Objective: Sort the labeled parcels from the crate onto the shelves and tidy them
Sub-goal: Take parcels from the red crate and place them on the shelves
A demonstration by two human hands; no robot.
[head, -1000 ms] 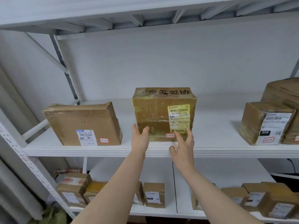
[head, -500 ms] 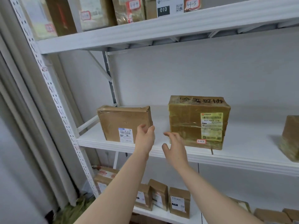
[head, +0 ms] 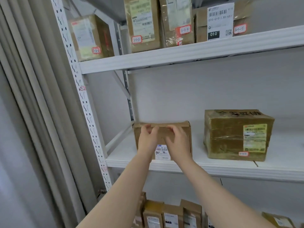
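1. Soft, even indoor light; the white wall (head: 205, 96) is bright, without glare.
2. Shadow sits beneath the upper shelf (head: 181, 55) at 12 o'clock.
3. Wide-angle distortion tilts the post (head: 85, 104) at 9 o'clock.
4. Motion blurs the left hand (head: 147, 139) and right hand (head: 178, 140) on the small box (head: 162, 137).

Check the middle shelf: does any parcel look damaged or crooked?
The small box at the left hand and right hand has an uneven top flap, raised at its right corner. The big box beside it wears wrinkled tape. Neither looks torn.
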